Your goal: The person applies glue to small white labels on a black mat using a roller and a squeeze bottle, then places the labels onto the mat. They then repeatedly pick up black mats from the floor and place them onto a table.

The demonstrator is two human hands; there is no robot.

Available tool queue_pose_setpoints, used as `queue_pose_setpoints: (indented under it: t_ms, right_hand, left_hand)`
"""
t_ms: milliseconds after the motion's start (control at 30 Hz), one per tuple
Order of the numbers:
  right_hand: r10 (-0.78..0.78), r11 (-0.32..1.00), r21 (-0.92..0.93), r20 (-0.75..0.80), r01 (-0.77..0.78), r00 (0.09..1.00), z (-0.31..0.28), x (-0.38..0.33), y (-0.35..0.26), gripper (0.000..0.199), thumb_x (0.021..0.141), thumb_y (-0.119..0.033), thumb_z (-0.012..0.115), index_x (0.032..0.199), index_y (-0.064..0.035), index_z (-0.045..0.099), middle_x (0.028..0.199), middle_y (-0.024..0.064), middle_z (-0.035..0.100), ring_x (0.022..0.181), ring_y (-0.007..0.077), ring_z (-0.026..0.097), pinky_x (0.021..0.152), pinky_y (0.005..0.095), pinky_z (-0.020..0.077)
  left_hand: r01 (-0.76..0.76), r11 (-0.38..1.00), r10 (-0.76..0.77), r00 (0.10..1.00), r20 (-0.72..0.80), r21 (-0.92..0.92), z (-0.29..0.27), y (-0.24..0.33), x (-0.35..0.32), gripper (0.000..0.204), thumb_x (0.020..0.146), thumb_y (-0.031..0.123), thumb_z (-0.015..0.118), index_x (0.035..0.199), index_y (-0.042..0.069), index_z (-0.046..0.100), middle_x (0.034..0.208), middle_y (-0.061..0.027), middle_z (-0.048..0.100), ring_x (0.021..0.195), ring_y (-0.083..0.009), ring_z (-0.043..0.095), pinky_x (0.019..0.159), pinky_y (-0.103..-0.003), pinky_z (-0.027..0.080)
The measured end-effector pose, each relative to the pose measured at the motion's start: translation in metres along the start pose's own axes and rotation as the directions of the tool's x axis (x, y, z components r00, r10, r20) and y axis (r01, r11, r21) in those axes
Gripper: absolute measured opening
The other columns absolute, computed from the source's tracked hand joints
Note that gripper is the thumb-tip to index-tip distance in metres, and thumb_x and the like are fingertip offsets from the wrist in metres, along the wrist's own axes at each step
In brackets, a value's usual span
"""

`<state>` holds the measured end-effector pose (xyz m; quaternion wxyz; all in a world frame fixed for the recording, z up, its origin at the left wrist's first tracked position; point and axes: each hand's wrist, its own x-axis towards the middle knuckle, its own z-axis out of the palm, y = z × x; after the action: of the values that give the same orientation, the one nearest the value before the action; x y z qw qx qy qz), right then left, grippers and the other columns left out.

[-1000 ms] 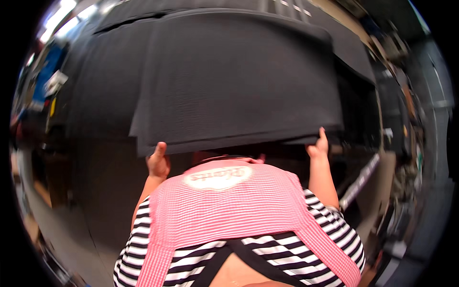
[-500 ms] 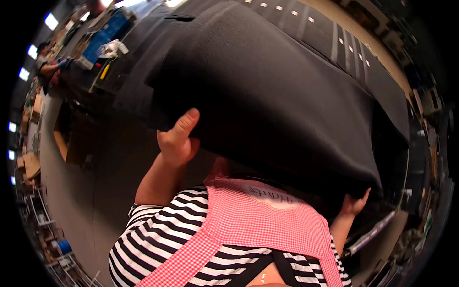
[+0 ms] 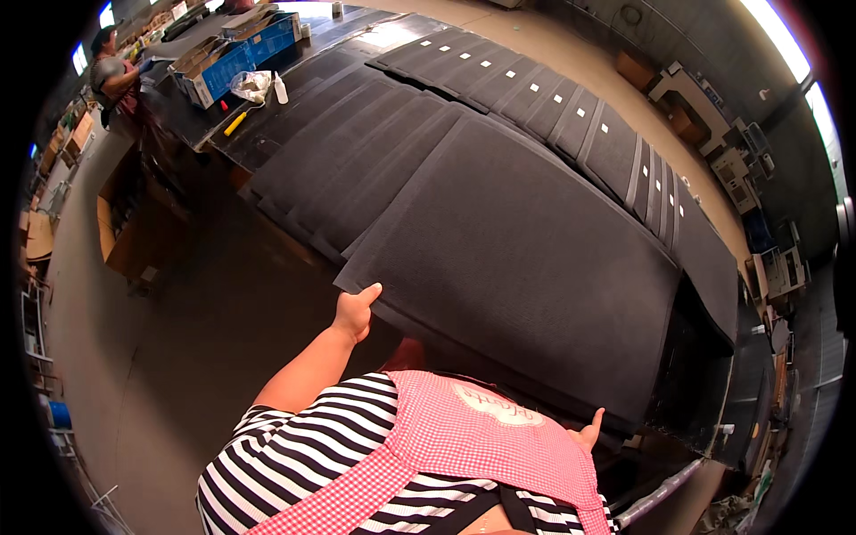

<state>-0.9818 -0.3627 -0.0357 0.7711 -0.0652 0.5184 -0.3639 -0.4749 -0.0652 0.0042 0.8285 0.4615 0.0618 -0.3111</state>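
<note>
A large black rubber-like mat lies almost flat across the table in front of me, its near edge reaching toward my apron. My left hand is closed on the mat's near left corner, thumb on top and fingers curled beneath. At the near right corner, my right hand holds the edge with its thumb raised; its other fingers are mostly hidden. Under the mat and to its left, several similar black mats overlap in a row. Beyond it runs another row of black mats with small white labels.
On the table's far left are blue cardboard boxes, a white plastic bag, a white bottle and a yellow-handled tool. A co-worker stands beyond. An open carton sits on the floor at left.
The mat has come down from a raised, bulging position to lie nearly flat over the other mats. Both my hands have lowered with its near edge, still at its corners.
</note>
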Motion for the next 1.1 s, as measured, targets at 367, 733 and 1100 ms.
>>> queue_pose_setpoints:
  t_ms: [367,733,1100]
  right_hand:
    - [-0.054,0.998,0.032,0.063,0.052,0.997,0.011,-0.011,0.004,0.047,0.087,-0.046,0.061,0.121,-0.0125,0.059,0.122,0.0032,0.061,0.111,0.026,0.055,0.097,0.0481,0.0418]
    - [0.038,0.999,0.026,0.077,-0.04,0.996,0.002,0.0,0.015,0.051,0.087,-0.048,0.061,0.122,-0.011,0.057,0.124,0.0037,0.06,0.113,0.0274,0.054,0.097,0.0458,0.0422]
    - [0.244,0.95,-0.241,0.168,-0.2,0.955,-0.009,-0.007,0.008,0.07,0.084,-0.064,0.051,0.117,-0.0033,0.058,0.116,0.0168,0.061,0.103,0.0309,0.059,0.087,0.0453,0.0474]
  left_hand:
    - [-0.575,0.788,0.499,0.806,0.318,0.222,0.042,0.048,-0.057,0.044,0.085,-0.003,0.052,0.129,-0.004,0.047,0.126,-0.0112,0.054,0.117,-0.0217,0.05,0.103,-0.033,0.036]
    - [-0.33,0.942,0.323,0.941,0.1,0.055,0.022,0.039,-0.024,0.04,0.081,-0.004,0.055,0.122,-0.002,0.053,0.117,-0.0079,0.058,0.107,-0.0201,0.055,0.096,-0.033,0.041]
    - [-0.291,0.917,0.348,0.917,-0.192,0.273,0.014,0.011,-0.036,0.041,0.085,0.01,0.068,0.12,-0.001,0.049,0.114,-0.0117,0.059,0.103,-0.0218,0.057,0.09,-0.033,0.045]
